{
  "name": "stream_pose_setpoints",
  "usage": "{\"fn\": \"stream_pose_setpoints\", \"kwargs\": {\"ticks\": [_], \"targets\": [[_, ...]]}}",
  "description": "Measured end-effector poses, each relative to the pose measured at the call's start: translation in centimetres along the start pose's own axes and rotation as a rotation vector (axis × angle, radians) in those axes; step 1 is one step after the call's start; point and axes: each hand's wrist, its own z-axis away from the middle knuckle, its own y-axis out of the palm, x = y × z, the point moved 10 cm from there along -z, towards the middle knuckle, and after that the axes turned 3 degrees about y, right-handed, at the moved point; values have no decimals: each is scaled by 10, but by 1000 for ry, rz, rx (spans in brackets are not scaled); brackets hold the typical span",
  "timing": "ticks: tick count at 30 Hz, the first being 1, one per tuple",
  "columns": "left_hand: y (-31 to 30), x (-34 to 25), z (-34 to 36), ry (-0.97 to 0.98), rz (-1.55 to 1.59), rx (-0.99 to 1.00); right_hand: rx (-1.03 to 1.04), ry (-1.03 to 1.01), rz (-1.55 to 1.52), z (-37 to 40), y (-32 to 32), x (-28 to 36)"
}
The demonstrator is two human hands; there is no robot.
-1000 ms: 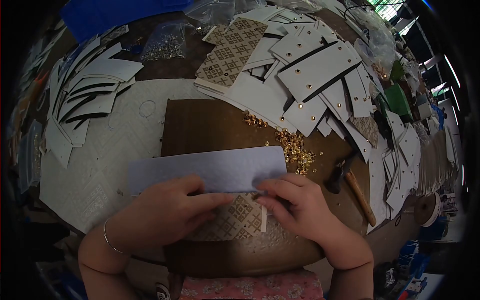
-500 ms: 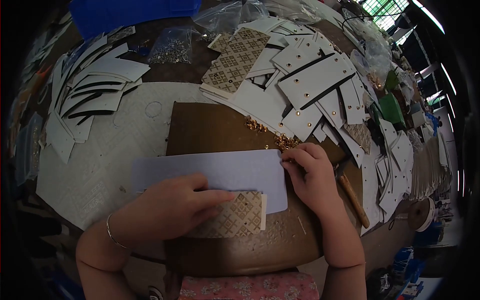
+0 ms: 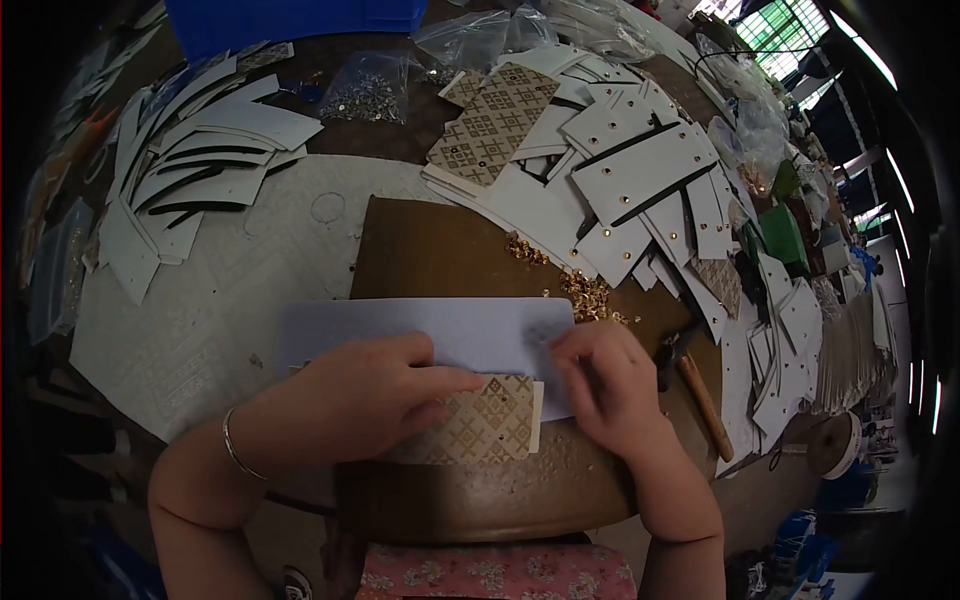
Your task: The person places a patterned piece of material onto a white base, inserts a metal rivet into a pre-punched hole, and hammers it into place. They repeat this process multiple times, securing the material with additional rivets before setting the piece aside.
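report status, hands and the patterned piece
Left hand flat on patterned piece. Right hand blurred, at white sheet edge. Hammer lies beside it, apart.

The right hand [image 3: 600,385] has come back from the pile of gold studs [image 3: 587,297] and now rests on the white sheet [image 3: 440,335], blurred.

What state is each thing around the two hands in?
left hand, pressed flat on the patterned piece and white sheet.
right hand, blurred, fingers bent at the sheet's right edge; grip unclear.
white sheet, lying flat under both hands.
patterned piece, pattern up, partly covered by the left hand.
gold rivets, loose in a pile on the brown board.
hammer, lying unheld beside the right hand.
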Motion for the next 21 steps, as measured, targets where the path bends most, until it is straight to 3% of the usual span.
{"fn": "stream_pose_setpoints", "kwargs": {"ticks": [1,8,18,21], "targets": [[0,0,0,9,-1,6,72,0,-168,2,8,11],[1,1,0,-19,-16,21,115,-226,-23,11,22,40],[2,0,-1,2,-25,15,186,-261,-21,11,19,48],[0,0,-1,23,-15,2,11,-93,-40,13,-27,28]]}}
